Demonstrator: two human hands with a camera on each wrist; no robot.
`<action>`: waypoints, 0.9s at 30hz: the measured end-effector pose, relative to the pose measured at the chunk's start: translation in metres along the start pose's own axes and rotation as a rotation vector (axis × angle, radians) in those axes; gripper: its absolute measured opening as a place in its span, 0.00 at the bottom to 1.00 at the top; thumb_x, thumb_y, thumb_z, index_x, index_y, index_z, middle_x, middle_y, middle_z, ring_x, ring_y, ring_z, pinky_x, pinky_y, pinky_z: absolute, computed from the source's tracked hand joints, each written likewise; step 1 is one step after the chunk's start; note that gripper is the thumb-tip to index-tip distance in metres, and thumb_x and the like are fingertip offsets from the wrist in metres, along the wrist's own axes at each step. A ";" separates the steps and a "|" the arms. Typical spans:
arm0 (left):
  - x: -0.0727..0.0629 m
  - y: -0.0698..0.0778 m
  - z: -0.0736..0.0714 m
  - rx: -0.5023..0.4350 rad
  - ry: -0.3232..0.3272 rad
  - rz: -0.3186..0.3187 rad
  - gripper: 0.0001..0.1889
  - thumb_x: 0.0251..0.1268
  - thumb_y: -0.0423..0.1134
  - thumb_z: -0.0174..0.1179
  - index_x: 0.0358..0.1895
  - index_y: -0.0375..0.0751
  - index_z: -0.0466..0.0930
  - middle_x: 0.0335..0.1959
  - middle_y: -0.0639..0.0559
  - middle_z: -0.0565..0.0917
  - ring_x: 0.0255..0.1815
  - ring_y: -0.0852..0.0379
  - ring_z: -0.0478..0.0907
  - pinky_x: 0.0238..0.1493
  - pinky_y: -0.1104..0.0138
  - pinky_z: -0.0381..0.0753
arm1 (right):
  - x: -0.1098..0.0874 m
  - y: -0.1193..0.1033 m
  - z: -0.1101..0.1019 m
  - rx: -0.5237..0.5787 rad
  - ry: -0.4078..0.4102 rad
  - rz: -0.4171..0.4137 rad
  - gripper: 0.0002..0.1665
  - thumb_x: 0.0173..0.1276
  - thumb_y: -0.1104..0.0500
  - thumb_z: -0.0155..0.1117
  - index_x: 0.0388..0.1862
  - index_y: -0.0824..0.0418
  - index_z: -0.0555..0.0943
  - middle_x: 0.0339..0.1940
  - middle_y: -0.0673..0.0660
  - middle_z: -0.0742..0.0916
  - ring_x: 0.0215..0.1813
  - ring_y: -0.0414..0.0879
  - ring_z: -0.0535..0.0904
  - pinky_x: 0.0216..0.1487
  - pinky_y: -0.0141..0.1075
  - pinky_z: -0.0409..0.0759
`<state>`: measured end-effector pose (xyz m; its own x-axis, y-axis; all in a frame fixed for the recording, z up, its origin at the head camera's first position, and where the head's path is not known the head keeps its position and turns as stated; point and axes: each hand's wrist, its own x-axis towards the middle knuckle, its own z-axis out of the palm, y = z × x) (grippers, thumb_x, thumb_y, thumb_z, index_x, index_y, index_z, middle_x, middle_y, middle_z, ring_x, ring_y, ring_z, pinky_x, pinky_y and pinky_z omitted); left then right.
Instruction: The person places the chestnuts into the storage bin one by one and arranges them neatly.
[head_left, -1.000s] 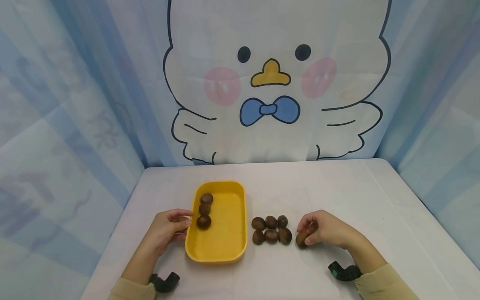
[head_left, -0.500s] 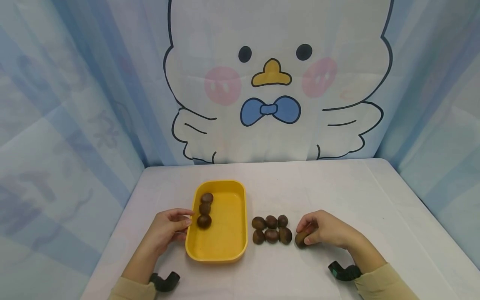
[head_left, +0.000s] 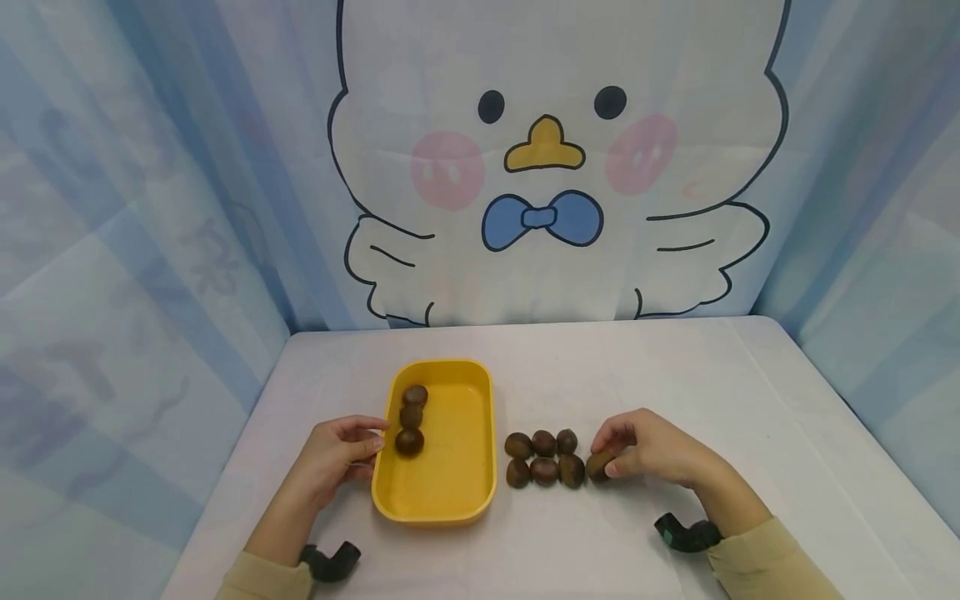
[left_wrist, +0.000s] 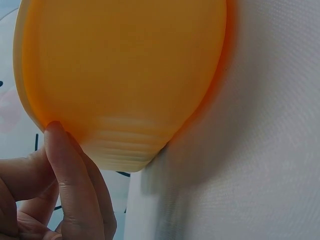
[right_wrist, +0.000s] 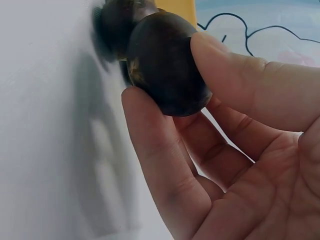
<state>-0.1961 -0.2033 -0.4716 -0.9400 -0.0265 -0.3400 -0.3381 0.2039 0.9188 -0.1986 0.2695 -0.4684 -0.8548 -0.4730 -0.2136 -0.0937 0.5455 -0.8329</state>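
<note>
Left hand (head_left: pixel 341 454) and right hand (head_left: pixel 651 450) are both placed over a white worktop (head_left: pixel 675 367). The left, fingers loosely extended, touches the left side of a yellow tray (head_left: pixel 457 454). Right of it, six chestnuts (head_left: pixel 544 471) sit in two rows; inside, three chestnuts (head_left: pixel 411 417) line its left wall. The right pinches a single chestnut (head_left: pixel 598 467), just beside the near row's right end.

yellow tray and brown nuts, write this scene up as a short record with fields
tray: yellow, on the white table
nuts in tray: three, in a line along its left side
nuts on table: six, two rows of three, right of the tray
left hand: touches the tray's left edge
right hand: pinches another nut beside the near row's right end
</note>
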 end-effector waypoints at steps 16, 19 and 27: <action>0.003 -0.002 -0.001 -0.006 -0.002 -0.008 0.18 0.72 0.29 0.69 0.62 0.34 0.86 0.40 0.44 0.88 0.25 0.55 0.82 0.31 0.67 0.90 | 0.018 -0.022 0.002 0.030 0.014 -0.062 0.15 0.61 0.65 0.77 0.48 0.60 0.89 0.48 0.57 0.91 0.50 0.51 0.84 0.53 0.42 0.79; 0.002 -0.002 -0.001 -0.006 0.000 -0.008 0.18 0.72 0.30 0.69 0.62 0.34 0.86 0.41 0.44 0.88 0.25 0.55 0.81 0.31 0.68 0.90 | 0.023 -0.026 0.004 0.028 0.015 -0.073 0.15 0.62 0.66 0.76 0.48 0.59 0.89 0.47 0.57 0.91 0.51 0.52 0.85 0.55 0.44 0.79; 0.001 -0.002 0.000 -0.003 0.002 0.000 0.18 0.72 0.30 0.69 0.62 0.34 0.86 0.40 0.45 0.87 0.25 0.55 0.81 0.30 0.67 0.90 | 0.040 -0.040 0.011 0.038 0.005 -0.095 0.12 0.64 0.64 0.77 0.47 0.55 0.89 0.47 0.53 0.92 0.53 0.53 0.84 0.60 0.46 0.79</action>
<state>-0.1965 -0.2040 -0.4742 -0.9400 -0.0288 -0.3399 -0.3386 0.2010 0.9192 -0.2232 0.2213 -0.4487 -0.8455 -0.5177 -0.1307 -0.1545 0.4715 -0.8682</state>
